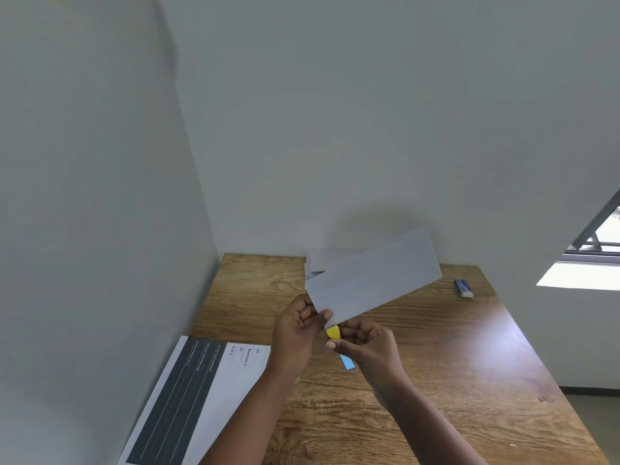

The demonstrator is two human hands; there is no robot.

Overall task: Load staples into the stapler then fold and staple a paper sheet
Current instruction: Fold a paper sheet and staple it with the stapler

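Two hands work together: left hand (297, 325) pinches folded paper (374, 280) at nine o'clock, feeding its corner into the yellow-blue stapler (333, 332) gripped by right hand (369, 344).

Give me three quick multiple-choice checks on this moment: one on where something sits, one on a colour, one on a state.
1. Where is the small blue-and-white box?
A. far right part of the table
B. on the printed sheet
C. in the left hand

2. What colour is the stapler tip showing between the hands?
A. red
B. yellow
C. green

3. How is the folded paper held?
A. lying flat on the table
B. lifted, gripped at its lower corner
C. rolled into a tube

Key: 1 A, the small box lies alone on the table near the wall. 2 B, the stapler shows yellow in the right hand. 3 B, the left hand pinches the folded paper in the air.
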